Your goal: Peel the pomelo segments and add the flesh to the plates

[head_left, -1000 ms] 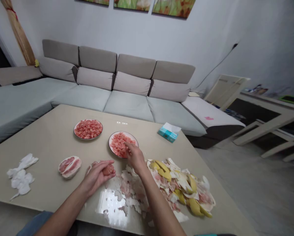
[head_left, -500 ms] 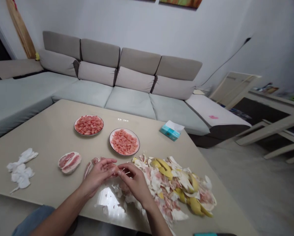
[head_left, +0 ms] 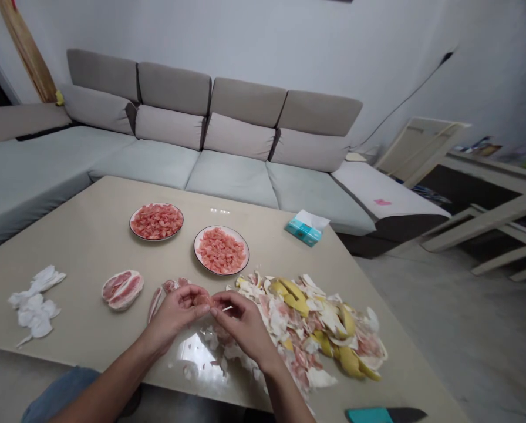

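Observation:
My left hand [head_left: 181,311] is closed on a pink piece of pomelo flesh [head_left: 202,300], its fingers curled around it. My right hand [head_left: 240,320] meets it from the other side, thumb and fingertips pinched at the same piece. Most of the piece is hidden by my fingers. Just behind my left hand lie pomelo segments [head_left: 156,301], partly covered by it. Farther left sits a larger peeled pomelo chunk [head_left: 122,289]. A heap of yellow rind, white pith and membrane [head_left: 307,329] spreads to the right of my right hand, with scraps under both hands.
Two plates of pink pomelo pieces, a left plate [head_left: 132,230] and a nearer plate [head_left: 243,261], stand beyond my hands. Crumpled tissues [head_left: 37,305] lie left. A tissue pack [head_left: 304,230] is at the table's far right, a teal-handled knife [head_left: 386,415] at the near edge. A sofa [head_left: 228,173] stands behind.
My fingertips have drawn closer together around the pomelo piece, which shows less now. The view has tilted slightly down, bringing more of the knife into sight.

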### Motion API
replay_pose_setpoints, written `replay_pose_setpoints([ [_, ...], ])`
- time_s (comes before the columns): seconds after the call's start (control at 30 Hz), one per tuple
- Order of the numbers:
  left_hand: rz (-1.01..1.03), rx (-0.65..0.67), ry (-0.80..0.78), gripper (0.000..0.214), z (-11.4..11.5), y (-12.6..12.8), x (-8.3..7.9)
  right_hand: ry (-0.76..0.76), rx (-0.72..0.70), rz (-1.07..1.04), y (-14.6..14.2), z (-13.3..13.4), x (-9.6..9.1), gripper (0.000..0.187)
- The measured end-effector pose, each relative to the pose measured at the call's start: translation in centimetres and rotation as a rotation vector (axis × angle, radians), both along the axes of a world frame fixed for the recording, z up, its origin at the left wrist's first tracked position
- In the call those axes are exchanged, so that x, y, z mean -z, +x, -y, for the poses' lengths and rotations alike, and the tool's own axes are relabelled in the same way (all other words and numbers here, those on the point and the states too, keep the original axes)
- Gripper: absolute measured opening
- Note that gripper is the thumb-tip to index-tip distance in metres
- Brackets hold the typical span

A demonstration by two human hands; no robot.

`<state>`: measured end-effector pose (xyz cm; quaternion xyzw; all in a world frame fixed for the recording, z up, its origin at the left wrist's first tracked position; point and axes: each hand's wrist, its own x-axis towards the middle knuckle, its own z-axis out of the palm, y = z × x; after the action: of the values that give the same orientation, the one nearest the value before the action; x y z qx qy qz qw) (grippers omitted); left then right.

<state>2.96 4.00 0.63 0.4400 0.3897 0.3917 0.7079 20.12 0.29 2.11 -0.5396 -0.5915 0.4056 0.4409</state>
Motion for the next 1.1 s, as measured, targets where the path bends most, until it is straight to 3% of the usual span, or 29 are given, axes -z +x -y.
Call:
replay_pose_setpoints([
  [0.23,-0.049,0.005,0.096,0.029,0.2,0.6,-0.1,0.256,0.039,0.189,0.0,0.5,-0.9,0.009],
  [0.43,-0.114,0.007,0.164,0.021,0.7,0.9,0.0,0.361,0.007,0.412,0.0,1.1,-0.7,0.011],
  [0.53,-0.197,0.064,0.243,0.013,0.7,0.8,0.0,0.336,0.011,0.44,0.1,1.1,-0.5,0.01],
  [0.63,-0.246,0.1,0.287,0.014,0.7,0.7,-0.2,0.217,0.014,0.339,0.4,0.9,-0.4,0.013],
  [0.83,-0.185,0.182,0.135,0.02,0.7,0.4,-0.3,-0.014,-0.012,0.157,1.0,0.6,-0.7,0.012],
  [1.1,-0.259,0.18,0.246,0.016,0.7,0.5,-0.1,0.09,-0.057,0.255,0.8,0.9,-0.3,0.007],
])
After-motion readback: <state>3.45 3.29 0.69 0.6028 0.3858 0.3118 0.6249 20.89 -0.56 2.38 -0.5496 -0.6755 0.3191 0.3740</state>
